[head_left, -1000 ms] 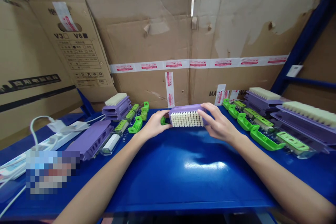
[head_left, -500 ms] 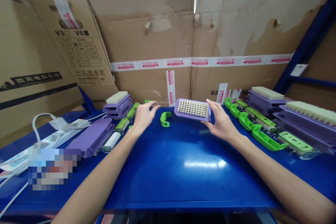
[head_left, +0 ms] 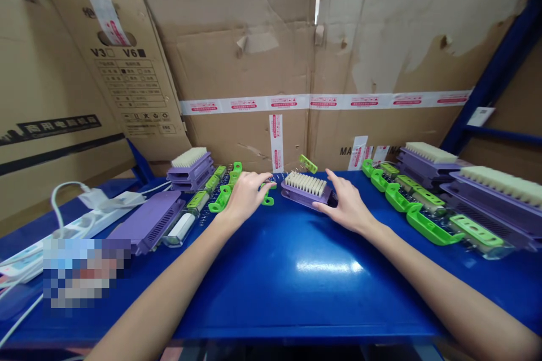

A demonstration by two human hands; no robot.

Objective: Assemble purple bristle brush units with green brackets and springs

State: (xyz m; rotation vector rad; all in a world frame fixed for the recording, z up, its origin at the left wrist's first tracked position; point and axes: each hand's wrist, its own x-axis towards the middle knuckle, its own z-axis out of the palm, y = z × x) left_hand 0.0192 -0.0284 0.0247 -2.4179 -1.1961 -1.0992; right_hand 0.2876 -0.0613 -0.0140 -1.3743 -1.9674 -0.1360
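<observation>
My left hand (head_left: 247,194) is at the back of the blue table, its thumb and fingertips close together. They overlap a small green bracket (head_left: 267,201) and lie near thin springs (head_left: 291,174); whether they pinch anything is hidden. My right hand (head_left: 349,203) holds the right end of a purple brush block (head_left: 292,197), thumb in front and fingers behind. Its pale bristles (head_left: 305,183) point upward. Behind the brush a slim green slotted strip (head_left: 308,163) tilts in front of the cardboard, with springs beside it; what supports it cannot be seen.
Green brackets (head_left: 396,197), slotted strips (head_left: 478,228) and brush blocks (head_left: 499,192) line the right side. On the left are more green brackets (head_left: 220,198), purple blocks (head_left: 148,220) and a white power strip (head_left: 97,211) with cables. Cardboard (head_left: 237,67) walls the back.
My left hand has moved right, over the green bracket, uncovering parts behind it. The brush has tipped so its bristles point up and come lower; the green strip and springs now show behind it.
</observation>
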